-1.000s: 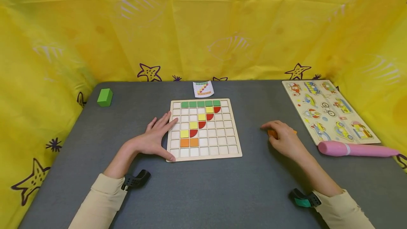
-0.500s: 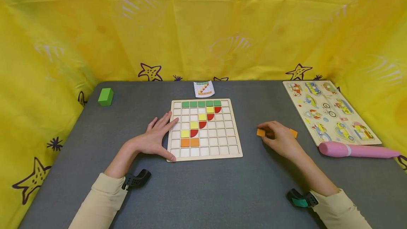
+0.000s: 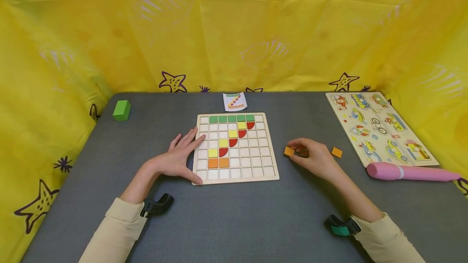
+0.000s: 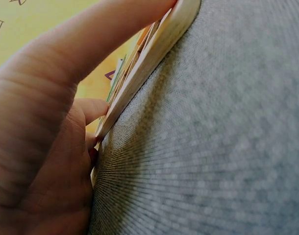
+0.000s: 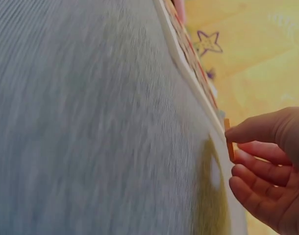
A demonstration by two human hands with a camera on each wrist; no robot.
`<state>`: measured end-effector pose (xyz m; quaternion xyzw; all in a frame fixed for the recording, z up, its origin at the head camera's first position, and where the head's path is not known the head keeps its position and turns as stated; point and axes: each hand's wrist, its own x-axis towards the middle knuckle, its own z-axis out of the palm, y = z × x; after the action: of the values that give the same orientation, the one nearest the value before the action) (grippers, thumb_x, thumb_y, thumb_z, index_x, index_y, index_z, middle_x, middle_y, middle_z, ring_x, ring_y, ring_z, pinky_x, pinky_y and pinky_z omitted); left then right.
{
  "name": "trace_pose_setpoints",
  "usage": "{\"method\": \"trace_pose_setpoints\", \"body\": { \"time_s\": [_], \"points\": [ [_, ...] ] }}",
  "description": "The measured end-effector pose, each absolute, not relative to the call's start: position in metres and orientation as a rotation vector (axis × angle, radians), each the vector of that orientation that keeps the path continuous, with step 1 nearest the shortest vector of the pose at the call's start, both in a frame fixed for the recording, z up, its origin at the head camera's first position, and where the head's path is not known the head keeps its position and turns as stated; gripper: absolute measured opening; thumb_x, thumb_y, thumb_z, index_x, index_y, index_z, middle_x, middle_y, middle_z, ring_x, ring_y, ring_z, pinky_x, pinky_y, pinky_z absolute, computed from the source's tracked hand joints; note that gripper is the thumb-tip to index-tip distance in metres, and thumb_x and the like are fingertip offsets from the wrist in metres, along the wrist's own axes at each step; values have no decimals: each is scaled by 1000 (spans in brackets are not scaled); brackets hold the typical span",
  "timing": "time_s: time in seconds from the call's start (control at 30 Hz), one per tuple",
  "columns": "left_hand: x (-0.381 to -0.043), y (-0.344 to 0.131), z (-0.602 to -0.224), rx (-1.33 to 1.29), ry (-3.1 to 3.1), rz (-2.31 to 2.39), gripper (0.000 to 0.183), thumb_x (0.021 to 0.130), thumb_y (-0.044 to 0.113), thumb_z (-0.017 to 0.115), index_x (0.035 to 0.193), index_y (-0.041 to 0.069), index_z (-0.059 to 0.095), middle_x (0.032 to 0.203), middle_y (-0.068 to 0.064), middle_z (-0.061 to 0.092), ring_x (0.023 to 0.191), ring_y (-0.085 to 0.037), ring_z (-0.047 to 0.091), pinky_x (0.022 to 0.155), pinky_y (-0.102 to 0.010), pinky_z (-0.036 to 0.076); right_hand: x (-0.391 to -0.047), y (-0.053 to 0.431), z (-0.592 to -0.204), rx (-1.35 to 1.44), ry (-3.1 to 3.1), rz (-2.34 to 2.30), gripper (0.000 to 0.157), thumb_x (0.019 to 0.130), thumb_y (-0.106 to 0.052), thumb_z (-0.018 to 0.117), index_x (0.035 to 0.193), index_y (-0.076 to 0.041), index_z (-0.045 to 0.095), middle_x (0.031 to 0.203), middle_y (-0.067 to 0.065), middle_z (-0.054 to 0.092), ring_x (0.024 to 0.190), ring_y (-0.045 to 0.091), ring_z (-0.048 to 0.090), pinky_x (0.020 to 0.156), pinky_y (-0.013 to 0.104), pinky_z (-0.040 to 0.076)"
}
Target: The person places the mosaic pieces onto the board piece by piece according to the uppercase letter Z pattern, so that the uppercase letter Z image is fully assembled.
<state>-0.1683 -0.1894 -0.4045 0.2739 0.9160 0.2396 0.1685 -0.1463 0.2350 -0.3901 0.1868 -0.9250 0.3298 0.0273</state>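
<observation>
A wooden grid board (image 3: 256, 151) lies at the middle of the table, with green, yellow and orange squares and red quarter-circles in some cells. My left hand (image 3: 175, 159) rests along its left edge, fingers spread, the thumb at the near corner. In the left wrist view that thumb (image 4: 105, 34) touches the board's pale rim (image 4: 149, 63). To the right of the board, my right hand (image 3: 316, 157) pinches an orange square tile (image 3: 289, 151) between thumb and fingers; the right wrist view shows this tile (image 5: 230, 139) edge-on. Another orange tile (image 3: 337, 152) lies beside that hand.
Behind the board is a small pattern card (image 3: 235, 102). A green block (image 3: 122, 110) stands at far left. On the right lie a wooden picture puzzle (image 3: 380, 127) and a pink tapered object (image 3: 409, 171). Yellow cloth (image 3: 219, 31) surrounds the table.
My right hand has picked up an orange tile and carried it left toward the board, uncovering the second orange tile. My left hand stays on the board's edge.
</observation>
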Motion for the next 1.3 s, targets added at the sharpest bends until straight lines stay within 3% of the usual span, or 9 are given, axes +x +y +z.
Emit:
{"method": "trace_pose_setpoints", "body": {
  "time_s": [0.53, 1.3],
  "points": [
    [-168, -190, -404, 788, 2598, 691, 130, 63, 64, 82, 158, 11, 10, 162, -15, -12, 148, -33, -7, 112, -57, -6, -149, 172, -381, 775, -2891, 1190, 32, 82, -10, 77, 112, -7, 69, 98, -1, 67, 85, 18, 59, 76, 35, 53],
    [-168, -190, -405, 792, 2599, 734, 131, 61, 64, 83, 158, 11, 12, 162, -15, -10, 148, -32, -7, 112, -57, -7, -149, 111, -388, 1048, -2880, 1053, 23, 81, -9, 77, 103, -9, 70, 95, -2, 65, 83, 15, 54, 76, 27, 47]
  ]
}}
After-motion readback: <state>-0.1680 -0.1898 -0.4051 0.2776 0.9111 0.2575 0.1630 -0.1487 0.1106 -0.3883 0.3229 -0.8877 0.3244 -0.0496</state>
